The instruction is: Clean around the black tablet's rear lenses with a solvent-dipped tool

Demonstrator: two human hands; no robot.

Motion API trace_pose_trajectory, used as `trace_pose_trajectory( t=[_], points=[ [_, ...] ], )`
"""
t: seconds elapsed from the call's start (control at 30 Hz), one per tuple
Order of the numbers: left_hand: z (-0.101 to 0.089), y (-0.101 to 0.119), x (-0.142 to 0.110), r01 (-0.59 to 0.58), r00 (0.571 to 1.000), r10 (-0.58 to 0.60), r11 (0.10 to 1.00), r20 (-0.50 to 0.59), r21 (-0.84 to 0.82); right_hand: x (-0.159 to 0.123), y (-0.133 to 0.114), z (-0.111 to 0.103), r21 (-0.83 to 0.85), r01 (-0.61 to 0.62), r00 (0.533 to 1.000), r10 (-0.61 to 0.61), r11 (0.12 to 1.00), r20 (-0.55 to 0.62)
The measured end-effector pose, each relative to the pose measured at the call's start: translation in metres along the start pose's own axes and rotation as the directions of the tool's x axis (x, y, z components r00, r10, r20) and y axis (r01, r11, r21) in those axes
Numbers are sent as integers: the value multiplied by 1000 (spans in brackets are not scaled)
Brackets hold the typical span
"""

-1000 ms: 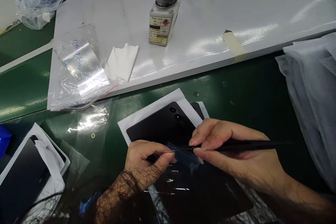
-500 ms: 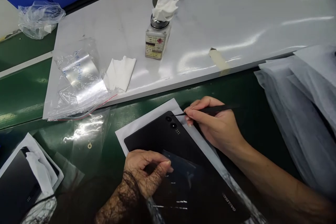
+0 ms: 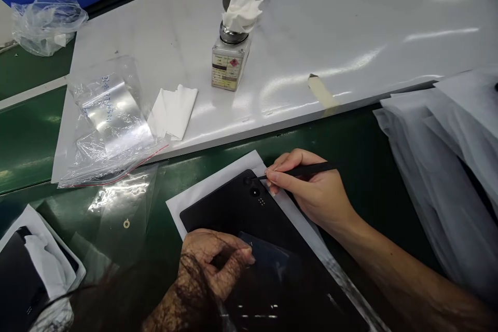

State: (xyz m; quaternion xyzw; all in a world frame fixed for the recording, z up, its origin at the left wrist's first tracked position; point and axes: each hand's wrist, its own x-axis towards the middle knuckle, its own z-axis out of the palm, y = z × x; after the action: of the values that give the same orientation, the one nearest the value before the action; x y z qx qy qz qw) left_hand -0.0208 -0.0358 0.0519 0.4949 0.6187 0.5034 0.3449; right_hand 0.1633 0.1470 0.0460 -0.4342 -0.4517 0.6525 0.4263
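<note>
- While the right hand (image 3: 322, 192) grips a slim black tool (image 3: 311, 168), tip by the upper lens (image 3: 248, 181), a slip could scratch the glass.
- Left hand (image 3: 210, 264) pinches clear film (image 3: 268, 255); if it sags onto the dark tablet (image 3: 221, 207), centre to lower middle of frame, it could pick up dust.
- Tablet's on a white sheet (image 3: 210, 182); uneven hand pressure could slide both.

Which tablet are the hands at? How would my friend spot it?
Find the big white board, then the green table below. The black tablet lies there on white paper, beneath the left hand. Unlike the far-left tablet, it has a black tool at its camera.
</note>
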Motion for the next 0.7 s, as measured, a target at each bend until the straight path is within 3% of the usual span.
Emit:
trace_pose_trajectory(
  t=[0.1, 0.27, 0.53, 0.7],
  points=[
    [-2, 1, 2, -3, 1000, 0, 997, 28, 81, -1, 1, 0, -4, -8, 1000, 8, 1000, -1],
    [3, -8, -11, 41, 997, -34, 995, -70, 96, -3, 2, 0, -24, -2, 1000, 2, 1000, 14],
    [-14, 9, -8, 170, 976, -182, 979, 115, 112, -3, 0, 0, -58, -14, 1000, 15, 998, 18],
    [-6, 15, -13, 301, 953, -299, 954, 53, -19, -4, -2, 3, -62, -13, 1000, 14, 998, 13]
  ],
)
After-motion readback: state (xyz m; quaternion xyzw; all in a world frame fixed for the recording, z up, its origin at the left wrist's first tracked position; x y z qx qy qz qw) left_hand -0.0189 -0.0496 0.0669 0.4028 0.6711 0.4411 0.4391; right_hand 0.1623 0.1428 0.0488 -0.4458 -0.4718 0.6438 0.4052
